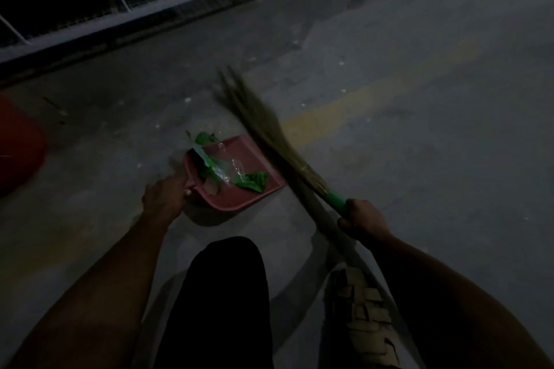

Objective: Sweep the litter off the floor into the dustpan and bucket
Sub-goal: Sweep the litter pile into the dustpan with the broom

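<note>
Red bucket (18,147): on the concrete floor (419,129), well left of the dustpan. Left hand (163,199): fingers curled round the handle end of the pink dustpan (248,159), which holds green and clear litter (223,168), one green scrap overhanging its far edge. Right hand (364,220): just right of the dustpan, gripping the green handle of the grass broom (260,129), bristles blurred above the pan's right edge.

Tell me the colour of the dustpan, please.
Pink-red, seen in the head view: dustpan.

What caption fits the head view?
Left hand holds litter-filled pink dustpan; right hand swings broom.
</note>
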The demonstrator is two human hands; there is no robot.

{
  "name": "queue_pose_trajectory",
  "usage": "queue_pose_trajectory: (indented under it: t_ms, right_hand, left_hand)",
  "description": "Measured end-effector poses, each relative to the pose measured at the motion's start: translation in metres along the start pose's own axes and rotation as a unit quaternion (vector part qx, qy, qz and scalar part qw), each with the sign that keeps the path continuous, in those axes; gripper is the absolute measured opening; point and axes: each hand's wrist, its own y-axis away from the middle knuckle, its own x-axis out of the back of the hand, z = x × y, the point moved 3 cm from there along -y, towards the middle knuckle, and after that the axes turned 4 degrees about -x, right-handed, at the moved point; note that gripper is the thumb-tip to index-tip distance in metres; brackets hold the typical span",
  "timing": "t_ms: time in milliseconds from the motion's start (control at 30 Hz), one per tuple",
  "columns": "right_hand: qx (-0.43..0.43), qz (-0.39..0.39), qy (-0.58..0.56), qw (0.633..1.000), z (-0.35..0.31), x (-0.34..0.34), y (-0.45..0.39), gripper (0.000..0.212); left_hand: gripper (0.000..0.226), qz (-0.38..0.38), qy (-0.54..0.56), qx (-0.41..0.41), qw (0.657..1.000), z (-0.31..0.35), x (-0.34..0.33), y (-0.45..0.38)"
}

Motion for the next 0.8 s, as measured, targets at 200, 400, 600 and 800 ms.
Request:
queue_pose_trajectory:
  t_ms: [200, 400, 600, 800]
  right_hand:
    - [0.065, -0.036, 0.000, 0.997, -0.028, 0.002, -0.005, 0.020]
    - [0.030, 0.012, -0.065, 0.997, -0.031, 0.002, -0.015, 0.023]
    - [-0.014, 0.002, -0.044, 0.999, -0.025, -0.010, -0.011, 0.028]
    - [0.057, -0.065, 0.002, 0.996, -0.037, -0.035, 0.002, 0.038]
  left_hand:
    - [0.034, 0.004, 0.041, 0.011, 0.999, 0.003, -0.004, 0.019]
    - [0.045, 0.006, 0.048, 0.034, 0.998, 0.007, -0.001, 0.030]
    - [0.029, 0.006, 0.050, 0.050, 0.997, 0.005, -0.007, 0.045]
    - [0.026, 0.003, 0.050, 0.061, 0.997, -0.002, -0.009, 0.055]
